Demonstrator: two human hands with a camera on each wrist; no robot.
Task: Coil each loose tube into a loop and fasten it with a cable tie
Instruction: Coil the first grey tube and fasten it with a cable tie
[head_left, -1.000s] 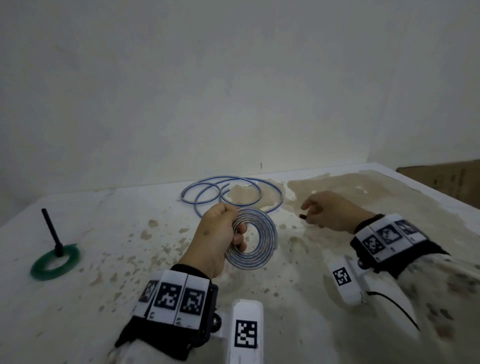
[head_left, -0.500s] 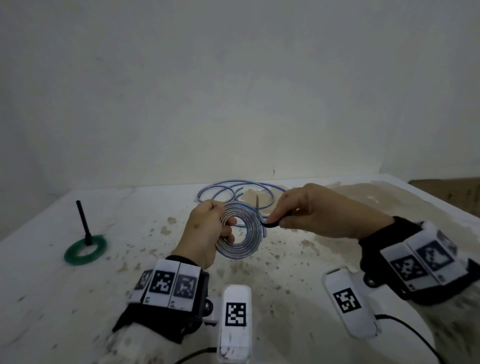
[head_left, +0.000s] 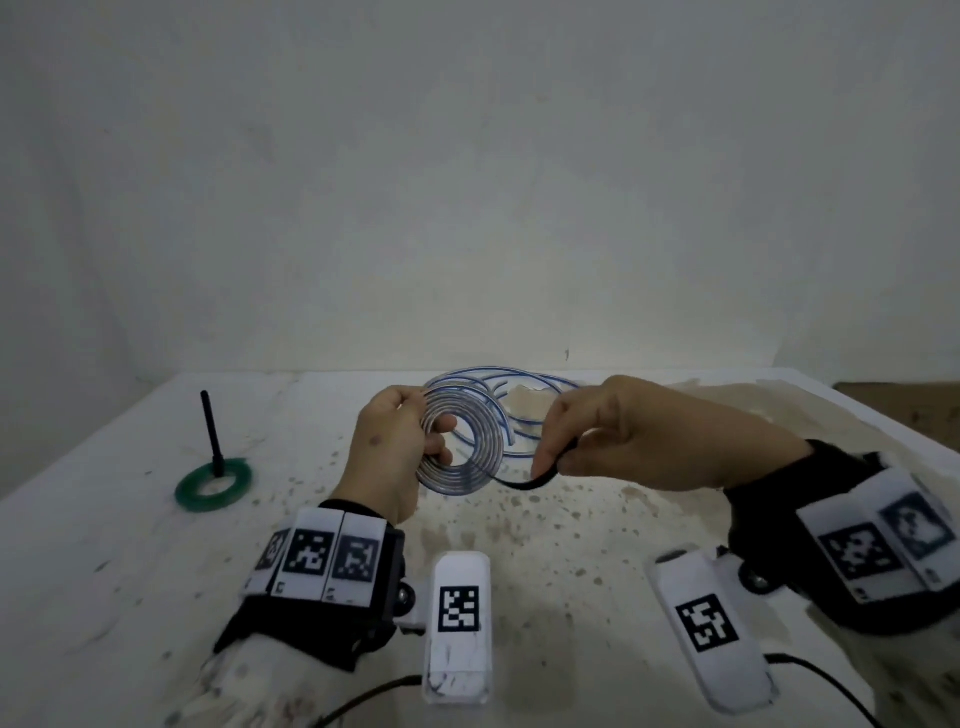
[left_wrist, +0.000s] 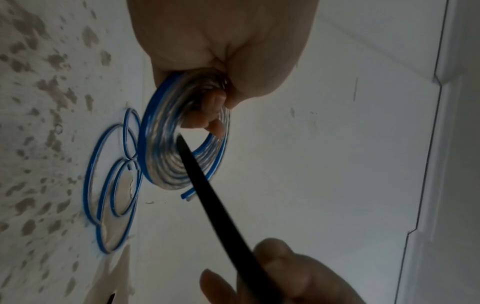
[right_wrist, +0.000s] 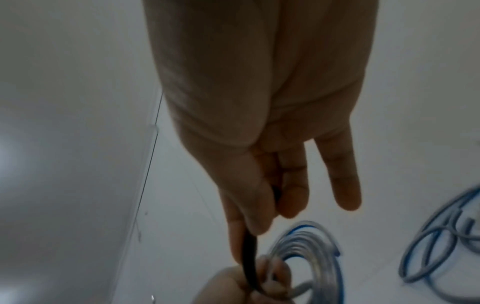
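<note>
My left hand (head_left: 426, 432) holds a tight coil of clear, blue-striped tube (head_left: 464, 470) upright above the table, fingers curled through its centre. My right hand (head_left: 549, 460) pinches a black cable tie (head_left: 527, 484) between thumb and forefinger, just right of the coil. In the left wrist view the cable tie (left_wrist: 215, 205) points its tip at the opening of the coil (left_wrist: 161, 156). The right wrist view shows the cable tie (right_wrist: 248, 257) running down beside the coil (right_wrist: 314, 253). A second, loose tube (head_left: 524, 387) lies in wide loops on the table behind the hands.
A green ring (head_left: 213, 484) with an upright black post (head_left: 211, 431) stands on the white, stained table (head_left: 519, 545) at the left. A wall rises close behind the table. A brown cardboard edge (head_left: 904, 402) shows at the far right.
My right hand has lifted the black cable tie off the table and carried it left to the coil. My left hand has raised the coil a little.
</note>
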